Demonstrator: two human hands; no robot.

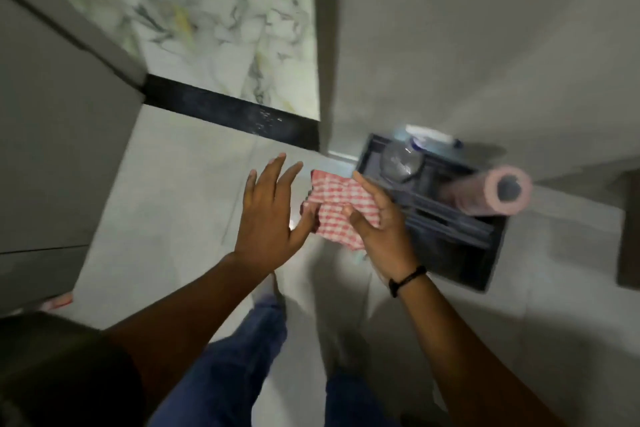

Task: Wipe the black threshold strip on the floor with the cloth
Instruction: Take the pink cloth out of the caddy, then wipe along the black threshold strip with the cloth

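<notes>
The black threshold strip [228,111] runs across the floor between pale tiles and a marbled floor beyond, with whitish specks near its right end. A red-and-white checked cloth [341,206] hangs in the air well above the floor, on the near side of the strip. My right hand [381,229] grips the cloth's right side between thumb and fingers. My left hand [270,215] is spread flat, fingers apart, with its thumb touching the cloth's left edge.
A dark caddy [460,253] stands on the floor at the right, holding a clear bottle [401,159] and a pink roll [491,191]. A grey cabinet [52,149] borders the left. A wall edge [327,45] meets the strip's right end. My legs are below.
</notes>
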